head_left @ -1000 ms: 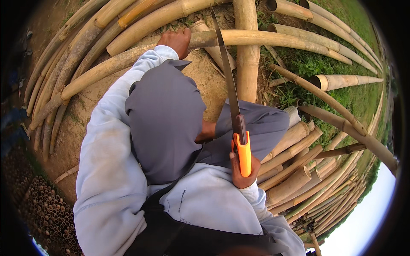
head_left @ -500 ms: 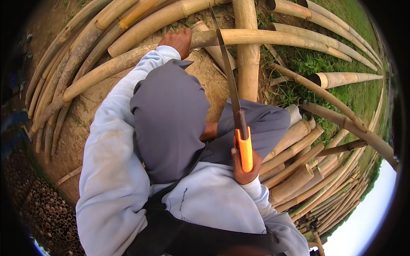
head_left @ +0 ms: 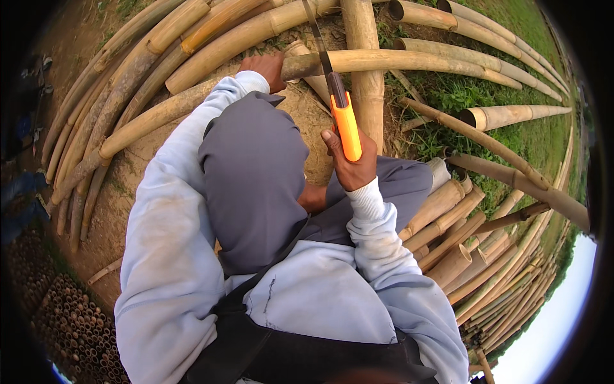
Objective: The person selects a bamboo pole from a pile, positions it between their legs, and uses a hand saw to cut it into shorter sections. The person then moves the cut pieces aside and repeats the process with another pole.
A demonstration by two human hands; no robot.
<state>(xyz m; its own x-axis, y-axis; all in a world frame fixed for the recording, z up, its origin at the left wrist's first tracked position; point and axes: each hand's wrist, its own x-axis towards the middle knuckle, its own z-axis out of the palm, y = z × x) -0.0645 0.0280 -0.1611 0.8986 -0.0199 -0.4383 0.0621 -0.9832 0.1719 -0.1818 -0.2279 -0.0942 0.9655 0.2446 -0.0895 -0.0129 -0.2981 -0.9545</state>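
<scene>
My left hand (head_left: 265,69) is closed around a long bamboo pole (head_left: 409,61), which runs across the view from the left side to the right. In my right hand (head_left: 357,168) is a handsaw (head_left: 346,131) with an orange handle and a dark, narrow blade. The blade lies across the pole a short way right of my left hand, its tip pointing to the top edge. Beneath the held pole, a thick bamboo post (head_left: 366,96) runs crosswise and appears to support it. Whether the blade has cut into the pole cannot be made out.
Several long bamboo poles (head_left: 137,70) curve along the left, with more at the upper right (head_left: 486,29). Shorter bamboo pieces (head_left: 451,265) lie beside my right leg. A stack of bamboo seen end-on (head_left: 73,320) fills the lower left. My bent knee (head_left: 252,153) is near the pole.
My right hand has pushed the saw forward, away from my body, so its handle is now close to the pole. My left hand keeps its hold on the bamboo.
</scene>
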